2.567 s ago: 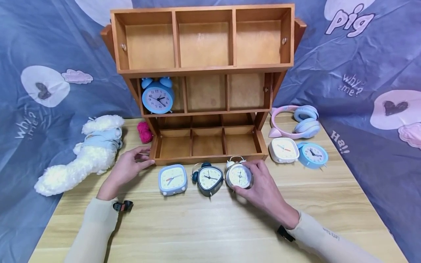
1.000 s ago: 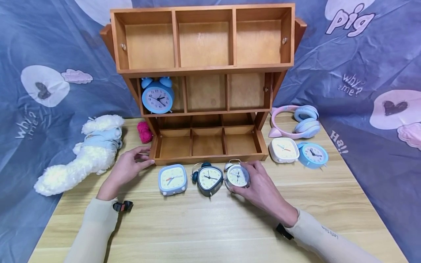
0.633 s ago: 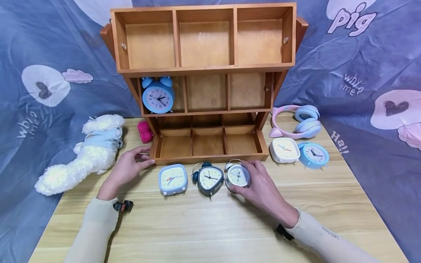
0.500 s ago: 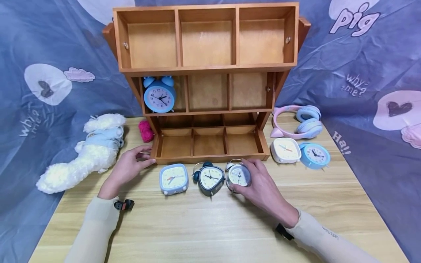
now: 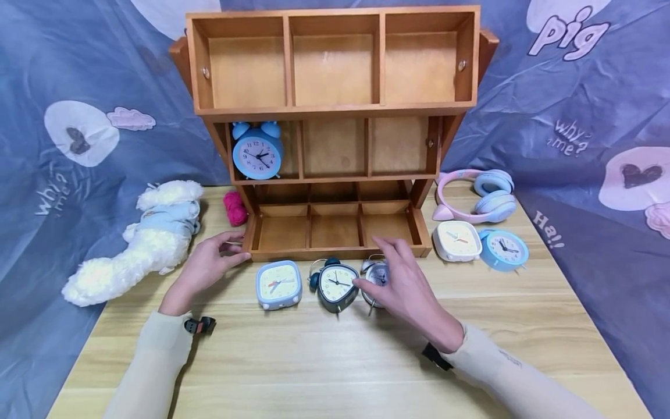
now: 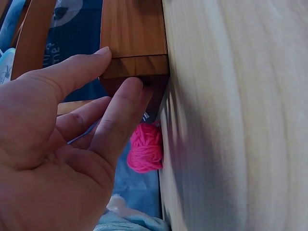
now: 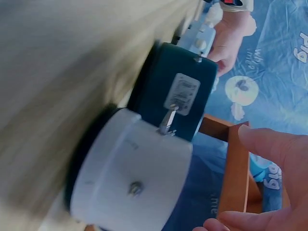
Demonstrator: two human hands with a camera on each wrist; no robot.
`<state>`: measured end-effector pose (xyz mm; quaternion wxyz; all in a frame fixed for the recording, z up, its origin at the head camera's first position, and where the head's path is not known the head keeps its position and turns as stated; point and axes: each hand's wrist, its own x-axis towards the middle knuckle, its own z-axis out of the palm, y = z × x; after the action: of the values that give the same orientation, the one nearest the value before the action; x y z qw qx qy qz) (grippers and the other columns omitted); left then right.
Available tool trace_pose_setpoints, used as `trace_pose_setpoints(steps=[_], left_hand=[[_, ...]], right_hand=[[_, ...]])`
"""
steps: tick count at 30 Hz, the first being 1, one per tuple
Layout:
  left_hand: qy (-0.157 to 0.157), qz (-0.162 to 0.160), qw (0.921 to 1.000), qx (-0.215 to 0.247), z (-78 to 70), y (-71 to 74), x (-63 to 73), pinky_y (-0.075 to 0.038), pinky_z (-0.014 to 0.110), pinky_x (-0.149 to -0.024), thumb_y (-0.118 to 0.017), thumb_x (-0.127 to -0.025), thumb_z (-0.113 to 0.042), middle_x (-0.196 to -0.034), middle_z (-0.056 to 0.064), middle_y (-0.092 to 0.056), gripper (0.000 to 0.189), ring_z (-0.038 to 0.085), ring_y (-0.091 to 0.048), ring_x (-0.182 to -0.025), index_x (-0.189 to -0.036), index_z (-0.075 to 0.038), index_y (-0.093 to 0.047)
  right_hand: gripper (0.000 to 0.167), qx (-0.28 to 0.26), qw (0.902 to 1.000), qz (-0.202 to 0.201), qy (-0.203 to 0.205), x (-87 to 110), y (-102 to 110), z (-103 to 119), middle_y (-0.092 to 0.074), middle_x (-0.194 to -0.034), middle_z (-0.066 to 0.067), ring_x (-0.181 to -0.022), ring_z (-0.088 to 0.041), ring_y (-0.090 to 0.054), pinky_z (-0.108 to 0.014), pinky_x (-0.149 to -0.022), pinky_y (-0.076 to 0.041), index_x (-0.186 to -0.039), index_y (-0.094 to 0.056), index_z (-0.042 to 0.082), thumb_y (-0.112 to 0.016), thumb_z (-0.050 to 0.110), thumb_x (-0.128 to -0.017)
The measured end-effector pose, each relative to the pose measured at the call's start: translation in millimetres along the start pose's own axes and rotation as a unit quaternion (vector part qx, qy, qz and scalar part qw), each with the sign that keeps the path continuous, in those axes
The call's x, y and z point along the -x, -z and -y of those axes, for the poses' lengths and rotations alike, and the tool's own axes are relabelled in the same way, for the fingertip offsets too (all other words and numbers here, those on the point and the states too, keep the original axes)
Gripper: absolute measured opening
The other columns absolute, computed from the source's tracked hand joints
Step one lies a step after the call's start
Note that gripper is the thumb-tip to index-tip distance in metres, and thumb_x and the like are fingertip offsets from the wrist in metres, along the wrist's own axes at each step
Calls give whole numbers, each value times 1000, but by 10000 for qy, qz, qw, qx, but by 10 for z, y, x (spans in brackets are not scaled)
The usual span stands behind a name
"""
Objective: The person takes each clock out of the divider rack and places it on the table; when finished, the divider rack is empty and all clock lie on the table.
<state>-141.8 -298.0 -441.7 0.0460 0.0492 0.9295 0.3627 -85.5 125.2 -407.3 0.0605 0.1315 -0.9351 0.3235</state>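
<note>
My left hand [image 5: 206, 267] touches the lower left front corner of a tiered wooden shelf [image 5: 335, 108]. In the left wrist view its thumb and index finger rest at that corner, relaxed. Over a white twin-bell alarm clock [image 5: 373, 279] hovers my right hand [image 5: 410, 291], fingers spread and holding nothing, partly hiding the dial. Its thumb tip is near a dark green rounded-triangle alarm clock [image 5: 337, 286], which stands close beside the white one. The right wrist view shows the backs of the white clock [image 7: 139, 173] and the green clock [image 7: 178, 86], apart from the fingers. Left of them stands a blue-rimmed square clock [image 5: 279, 285].
A blue twin-bell clock [image 5: 257, 154] sits in the middle tier's left compartment. Right of the shelf are a white square clock [image 5: 458, 241], a blue round clock [image 5: 504, 250] and pink-blue headphones [image 5: 494, 203]. Left lie pink yarn [image 5: 235, 208] and a white plush toy [image 5: 136, 250].
My right hand has let go of the white alarm clock and lifted slightly leftward over it. The clock stays in the row. My left hand keeps its place; the head view has shifted a little.
</note>
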Motion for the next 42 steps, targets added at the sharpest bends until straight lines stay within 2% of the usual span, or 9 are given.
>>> trace_pose_setpoints(steps=[9,14,21,24,31,34,37,42], left_hand=[[-7,10,10000,-3,-5,-14,-9,-60,55,-106,-81,-105,-25,-125,20,-83,60,40,-78,-122,-157,-3,-61],[-9,-51,10000,-4,13,-12,-8,-61,45,-102,-82,-105,-25,-125,19,-83,58,38,-79,-120,-156,-4,-63],[-2,-42,10000,14,12,-12,0,-58,23,-93,-82,-105,-24,-125,20,-83,59,38,-79,-119,-156,-3,-62],[-11,-49,10000,-14,1,-13,1,-58,25,-93,-82,-105,-24,-125,20,-83,59,39,-79,-119,-156,-2,-62],[-33,-45,10000,-19,10,-9,10,-63,51,-103,-82,-105,-22,-126,21,-82,59,40,-79,-120,-156,-1,-62],[-65,-63,10000,8,14,-10,8,-62,57,-105,-82,-105,-22,-127,22,-82,58,41,-79,-120,-156,-1,-62],[-81,-49,10000,5,17,-15,2,-62,55,-105,-82,-105,-22,-125,21,-83,58,40,-79,-120,-156,-1,-62],[-109,-59,9999,-22,20,-12,-10,-61,44,-102,-82,-105,-22,-122,18,-84,58,38,-80,-119,-155,-2,-63]], right_hand=[[101,-267,9996,-46,73,-67,-20,178,-52,-162,-20,-143,-40,-60,-60,-116,-56,-167,-49,7,-99,34,-84],[99,-384,9987,-102,315,-164,-13,313,-51,-163,-16,-145,-36,-58,-57,-119,-54,-168,-48,9,-98,37,-87],[97,-576,9961,-209,641,-326,-28,485,-50,-164,-13,-149,-34,-55,-57,-120,-54,-167,-49,9,-97,38,-89],[97,-690,9939,-247,828,-410,-55,558,-50,-164,-13,-149,-33,-55,-56,-120,-54,-169,-48,11,-97,37,-89],[94,-924,9803,-385,1706,-627,-168,772,-48,-165,-14,-149,-30,-55,-49,-126,-51,-168,-46,8,-96,29,-92],[92,-939,9739,-552,1991,-728,-225,869,-50,-164,-14,-151,-30,-53,-47,-126,-51,-166,-48,7,-96,28,-92],[90,-968,9678,-746,2203,-830,-278,954,-52,-163,-15,-152,-31,-51,-46,-127,-50,-165,-49,6,-96,27,-92],[89,-1054,9598,-1027,2389,-1027,-348,1106,-52,-163,-18,-153,-32,-52,-41,-131,-45,-166,-47,2,-94,26,-95]])
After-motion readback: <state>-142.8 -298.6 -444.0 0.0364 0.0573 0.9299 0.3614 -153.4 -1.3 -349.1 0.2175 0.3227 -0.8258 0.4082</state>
